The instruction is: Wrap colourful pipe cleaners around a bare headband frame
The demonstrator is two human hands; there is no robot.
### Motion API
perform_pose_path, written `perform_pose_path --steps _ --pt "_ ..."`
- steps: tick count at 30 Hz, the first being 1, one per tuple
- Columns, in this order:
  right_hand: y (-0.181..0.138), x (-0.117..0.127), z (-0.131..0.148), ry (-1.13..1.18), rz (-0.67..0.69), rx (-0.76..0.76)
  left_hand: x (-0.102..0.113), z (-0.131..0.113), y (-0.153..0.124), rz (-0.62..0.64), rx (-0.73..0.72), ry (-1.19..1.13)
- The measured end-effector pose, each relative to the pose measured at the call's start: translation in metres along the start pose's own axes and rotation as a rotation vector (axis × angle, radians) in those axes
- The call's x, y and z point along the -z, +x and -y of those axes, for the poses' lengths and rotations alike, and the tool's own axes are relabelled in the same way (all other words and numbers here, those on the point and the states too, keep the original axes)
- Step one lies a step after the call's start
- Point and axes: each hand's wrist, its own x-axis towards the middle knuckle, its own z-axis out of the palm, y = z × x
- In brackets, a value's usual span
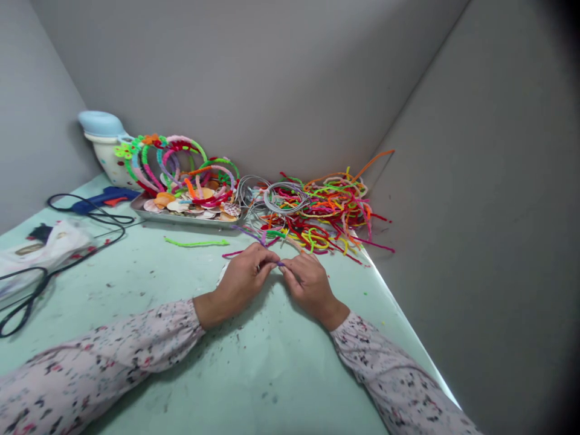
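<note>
My left hand [244,279] and my right hand [309,283] rest together on the pale green table [190,362], fingertips pinching a thin purple pipe cleaner [280,263] between them. A grey wire hoop seems to lie under the left hand, mostly hidden. Just beyond my fingers sprawls a tangled heap of coloured pipe cleaners [328,208], with grey metal headbands [283,198] on its left side. A loose green pipe cleaner [197,243] lies on the table to the left.
A metal tray [181,216] of shells holds several pipe-cleaner-wrapped headbands [174,160]. Behind it stands a white jar with a blue lid [105,148]. A blue glue gun [102,197], black cable [54,272] and plastic bag [43,248] lie left. Grey walls enclose the corner.
</note>
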Motion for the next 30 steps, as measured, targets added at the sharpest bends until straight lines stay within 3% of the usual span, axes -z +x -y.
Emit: perform_pose_path --steps 15,23,30 --pt "-0.0002 0.0002 -0.0012 -0.005 -0.016 -0.012 -0.0037 0.0032 -0.0015 -0.049 -0.009 0.006" --pt "0.0011 0.0016 0.0006 -0.014 -0.018 -0.005 -0.0031 0.0021 -0.0023 -0.010 -0.004 -0.019" --pt "0.0016 0.0017 0.0006 -0.030 -0.016 0.009 -0.0002 -0.0043 -0.0035 0.060 0.091 -0.030"
